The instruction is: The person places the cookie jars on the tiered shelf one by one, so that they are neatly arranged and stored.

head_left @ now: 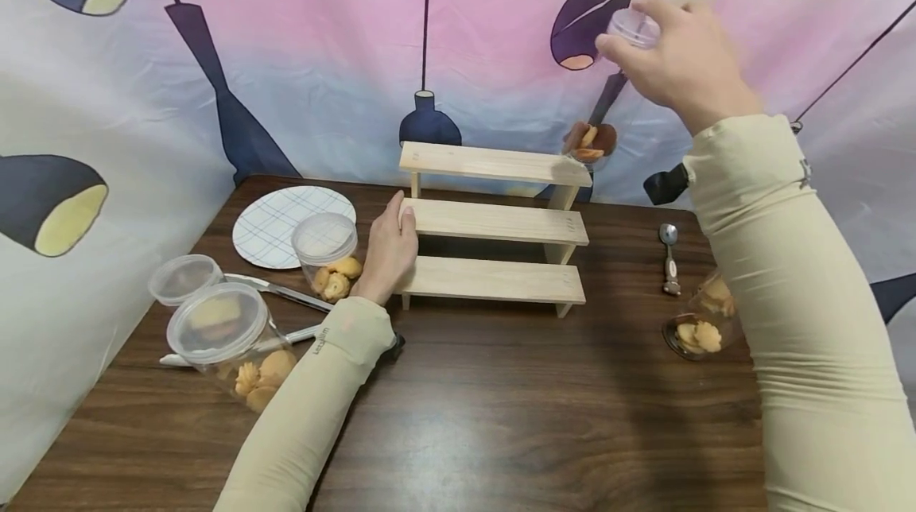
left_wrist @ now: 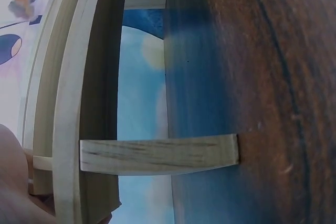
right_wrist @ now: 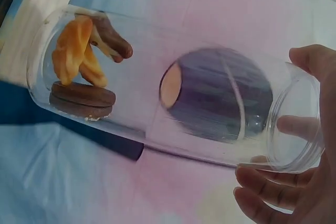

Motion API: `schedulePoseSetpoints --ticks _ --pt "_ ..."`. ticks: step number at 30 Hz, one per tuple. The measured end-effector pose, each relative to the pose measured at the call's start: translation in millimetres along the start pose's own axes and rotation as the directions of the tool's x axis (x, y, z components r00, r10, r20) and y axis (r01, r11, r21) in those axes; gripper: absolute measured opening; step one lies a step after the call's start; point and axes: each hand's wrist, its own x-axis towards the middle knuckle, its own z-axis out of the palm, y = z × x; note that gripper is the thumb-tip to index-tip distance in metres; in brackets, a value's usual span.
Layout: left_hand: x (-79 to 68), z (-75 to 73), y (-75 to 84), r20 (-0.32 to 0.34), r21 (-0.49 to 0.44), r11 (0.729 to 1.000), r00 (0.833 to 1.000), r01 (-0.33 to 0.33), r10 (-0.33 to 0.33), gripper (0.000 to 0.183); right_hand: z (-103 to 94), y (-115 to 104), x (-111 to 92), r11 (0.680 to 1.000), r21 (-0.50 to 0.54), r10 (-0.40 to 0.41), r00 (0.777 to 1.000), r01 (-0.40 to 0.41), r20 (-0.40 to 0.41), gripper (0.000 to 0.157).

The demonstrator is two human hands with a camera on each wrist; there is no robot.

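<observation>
My right hand point(head_left: 687, 59) holds a tall clear jar point(right_wrist: 147, 98) by its lidded top point(head_left: 633, 29). Dark and golden cookies point(right_wrist: 73, 51) lie in the jar's bottom. That bottom is at the right end of the top step of a three-step wooden rack point(head_left: 494, 160); whether it touches the wood I cannot tell. At the rack's left end my left hand point(head_left: 390, 250) grips the middle step, and in the left wrist view part of this hand point(left_wrist: 16, 182) shows beside the step ends.
Left of the rack are a lidded cookie jar point(head_left: 325, 246), a checked plate point(head_left: 261, 222), a knife point(head_left: 289, 289) and a larger cookie jar point(head_left: 222, 329) with another lidded jar point(head_left: 186, 277) behind it. To the right lie a spoon point(head_left: 669, 254) and another cookie jar point(head_left: 704, 329), partly behind my right sleeve.
</observation>
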Motion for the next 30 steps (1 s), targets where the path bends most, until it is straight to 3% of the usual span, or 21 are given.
schedulePoseSetpoints --ticks 12,20,30 --pt "0.2 2.8 3.5 0.007 -0.006 1.0 1.0 -0.003 0.003 0.058 8.9 -44 10 0.998 -0.001 -0.063 0.998 0.063 0.016 0.081" --pt "-3.4 0.6 2.5 -0.001 -0.01 0.999 0.999 0.033 -0.033 0.058 22.6 -77 15 0.994 0.002 -0.109 0.993 0.109 0.045 0.082" --pt "-5.5 5.3 5.2 0.007 0.0 1.0 1.0 0.012 -0.012 0.057 45.9 -95 17 0.989 0.055 -0.143 0.984 0.138 0.105 0.081"
